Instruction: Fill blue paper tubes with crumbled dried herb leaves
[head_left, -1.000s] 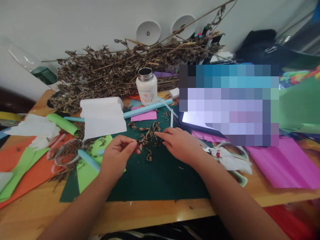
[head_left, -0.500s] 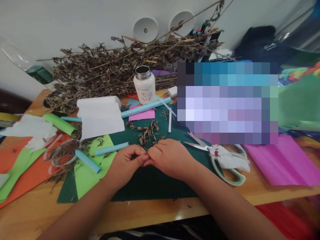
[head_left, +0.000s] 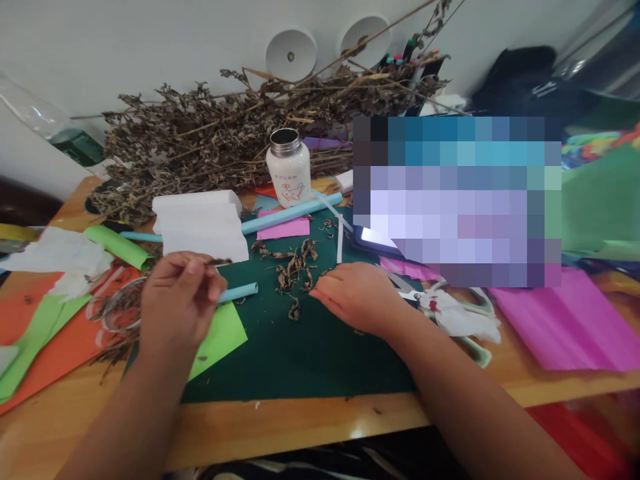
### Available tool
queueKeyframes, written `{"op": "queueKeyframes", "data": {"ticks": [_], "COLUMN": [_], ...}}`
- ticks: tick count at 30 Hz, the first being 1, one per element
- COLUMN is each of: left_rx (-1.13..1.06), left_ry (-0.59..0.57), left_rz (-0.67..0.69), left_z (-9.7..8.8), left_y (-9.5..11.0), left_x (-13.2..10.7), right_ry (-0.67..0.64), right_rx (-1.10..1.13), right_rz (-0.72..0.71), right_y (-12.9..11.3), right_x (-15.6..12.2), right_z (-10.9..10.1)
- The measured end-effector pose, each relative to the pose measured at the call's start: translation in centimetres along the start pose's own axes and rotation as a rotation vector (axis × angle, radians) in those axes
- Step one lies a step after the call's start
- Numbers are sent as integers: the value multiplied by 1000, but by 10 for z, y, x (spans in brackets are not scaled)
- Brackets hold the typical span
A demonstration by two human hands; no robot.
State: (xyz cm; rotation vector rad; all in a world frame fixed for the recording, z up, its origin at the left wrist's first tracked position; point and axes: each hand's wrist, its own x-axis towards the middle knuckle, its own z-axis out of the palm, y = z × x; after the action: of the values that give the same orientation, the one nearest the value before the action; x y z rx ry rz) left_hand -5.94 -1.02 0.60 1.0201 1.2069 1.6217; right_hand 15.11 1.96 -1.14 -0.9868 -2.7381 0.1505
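My left hand is raised over the left side of the green cutting mat, pinching a bit of dried leaf between thumb and fingers. Low over the mat's right half, my right hand has its fingers pressed together; whatever they hold, if anything, is hidden. Its fingertips are beside a small pile of dried leaves. A blue paper tube lies partly behind my left hand on a light-green paper. Left of that hand is a clear round container with plant bits.
Scissors with tissue around the handles lie beyond my right wrist. A white bottle without a lid stands behind a long blue tube. Dried branches fill the back. Pink paper lies right; a device is mostly blurred out.
My hands, together before, have separated. The left has moved left and up with the dried leaf; the right has shifted slightly right. A curled leaf bit now shows on the mat between them.
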Motion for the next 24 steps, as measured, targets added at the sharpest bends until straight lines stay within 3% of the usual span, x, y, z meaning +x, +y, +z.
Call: {"op": "queueKeyframes", "data": {"ticks": [6,12,14,16,18,20,22,24], "left_rx": [258,611,586,537,531,480,436,432], "left_ry": [229,348,286,151,9,-223,-341,-402], "left_rz": [4,65,36,-27,-97,-201,-232,-230], "left_z": [-15,-35,-34,-25,-11,3,11,14], "left_y": [4,-3,-7,-12,-17,-21,-23,-24], "left_x": [23,37,36,28,16,2,-9,-14], "right_ry": [-118,-131,-84,21,114,150,146,144], "right_rx": [67,64,83,139,221,302,385,475], "right_rz": [209,425,464,450,326,143,2,-38], "right_y": [7,16,17,14,9,3,-5,-11], "right_x": [3,0,-1,-1,0,1,3,5], "right_z": [-1,3,2,1,0,0,1,4]}}
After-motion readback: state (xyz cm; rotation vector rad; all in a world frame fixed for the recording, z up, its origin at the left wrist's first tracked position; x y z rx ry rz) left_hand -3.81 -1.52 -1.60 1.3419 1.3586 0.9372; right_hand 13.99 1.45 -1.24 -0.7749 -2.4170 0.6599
